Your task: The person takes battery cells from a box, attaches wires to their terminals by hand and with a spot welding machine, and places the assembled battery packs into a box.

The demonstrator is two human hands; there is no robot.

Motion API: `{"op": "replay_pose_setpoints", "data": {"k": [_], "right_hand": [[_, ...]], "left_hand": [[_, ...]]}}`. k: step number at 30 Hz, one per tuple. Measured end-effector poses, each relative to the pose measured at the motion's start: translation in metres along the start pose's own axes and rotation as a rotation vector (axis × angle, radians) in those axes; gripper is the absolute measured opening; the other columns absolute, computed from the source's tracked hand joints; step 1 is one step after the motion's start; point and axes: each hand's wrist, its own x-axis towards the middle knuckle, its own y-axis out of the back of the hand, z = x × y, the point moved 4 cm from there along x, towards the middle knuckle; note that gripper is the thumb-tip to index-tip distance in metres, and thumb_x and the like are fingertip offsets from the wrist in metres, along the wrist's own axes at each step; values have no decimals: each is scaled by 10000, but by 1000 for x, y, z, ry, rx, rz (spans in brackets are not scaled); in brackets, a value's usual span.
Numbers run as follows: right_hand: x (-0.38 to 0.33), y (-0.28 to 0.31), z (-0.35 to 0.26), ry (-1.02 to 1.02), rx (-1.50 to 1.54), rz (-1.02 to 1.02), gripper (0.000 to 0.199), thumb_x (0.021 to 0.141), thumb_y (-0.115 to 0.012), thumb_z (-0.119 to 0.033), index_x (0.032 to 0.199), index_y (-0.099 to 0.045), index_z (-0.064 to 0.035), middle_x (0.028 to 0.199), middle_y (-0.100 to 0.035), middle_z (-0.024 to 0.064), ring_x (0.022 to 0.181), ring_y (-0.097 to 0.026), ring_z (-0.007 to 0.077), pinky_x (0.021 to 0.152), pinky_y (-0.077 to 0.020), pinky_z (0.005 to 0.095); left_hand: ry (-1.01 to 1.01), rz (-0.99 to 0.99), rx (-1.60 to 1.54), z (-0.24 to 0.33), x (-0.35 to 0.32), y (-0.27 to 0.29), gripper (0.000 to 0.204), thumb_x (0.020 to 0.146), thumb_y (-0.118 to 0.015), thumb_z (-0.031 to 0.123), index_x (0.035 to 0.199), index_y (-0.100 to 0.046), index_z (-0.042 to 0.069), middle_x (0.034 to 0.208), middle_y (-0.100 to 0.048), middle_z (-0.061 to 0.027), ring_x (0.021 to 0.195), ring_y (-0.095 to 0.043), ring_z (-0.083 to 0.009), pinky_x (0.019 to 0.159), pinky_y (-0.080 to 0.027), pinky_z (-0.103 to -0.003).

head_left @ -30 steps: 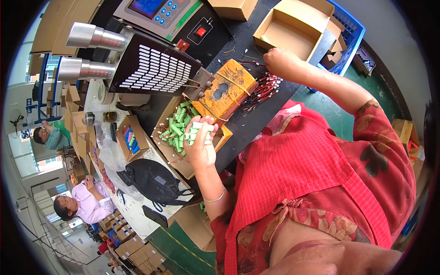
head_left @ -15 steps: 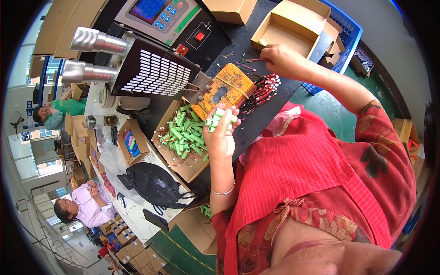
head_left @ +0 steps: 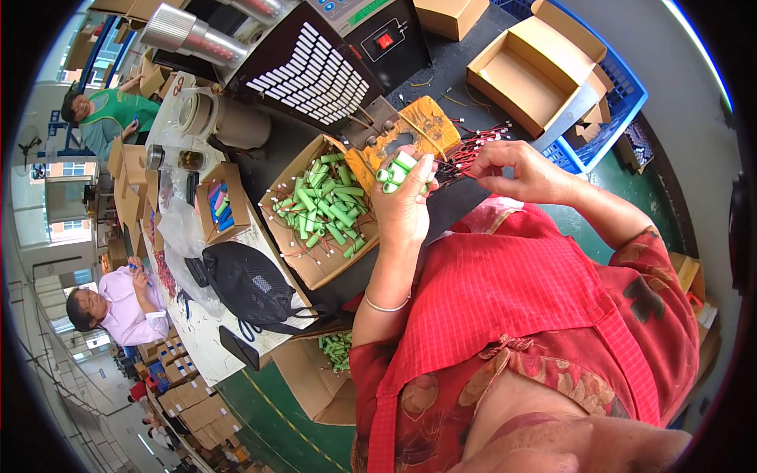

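Workstation for green cylindrical cells, seen from the head. The left hand [head_left: 404,209], palm up, is closed around a small cluster of green cylindrical cells [head_left: 398,171] with pale ends, the thumb laid over them. The right hand [head_left: 520,172] is narrowed, its fingers curled and drawn together beside a bundle of red and black wire leads [head_left: 482,144] with white connectors; whether the fingertips grip a lead cannot be told. The held cells lie in front of a worn yellow block [head_left: 440,126], toward which two metal rods extend from a black machine [head_left: 315,75] with a slotted panel and a red rocker switch [head_left: 384,40]. To the left of the block, a shallow cardboard box [head_left: 322,272] contains a heap of loose green cells [head_left: 319,201], many with attached wires. Upper right: an open cardboard carton [head_left: 530,69] on the black counter [head_left: 461,206], next to a blue plastic basket [head_left: 631,96]. Left: a small carton of blue and pink cylinders [head_left: 220,206], a black mesh bag [head_left: 251,284] and a smartphone [head_left: 239,348].
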Motion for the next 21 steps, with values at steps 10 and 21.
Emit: {"op": "replay_pose_setpoints", "data": {"k": [10, 21], "right_hand": [[58, -12, 4, -196, 385, 120, 239, 851, -583, -263, 850, -623, -27, 627, -535, -20, 566, -463, 32, 488, -388, 207], [92, -12, -1, -264, 277, -29, 225, 858, -567, -228, 808, -609, -13, 589, -465, -41, 530, -412, 29, 473, -351, 197]], "left_hand": [[-344, 75, 663, 36, 9, 14, 225, 717, -700, 31, 912, -607, -30, 848, -610, -60, 731, -592, -121, 640, -487, -245], [-684, 72, 1152, 49, 22, 7, 180, 667, -691, 51, 821, -609, 12, 712, -593, -125, 639, -601, -269, 577, -456, -344]]}}
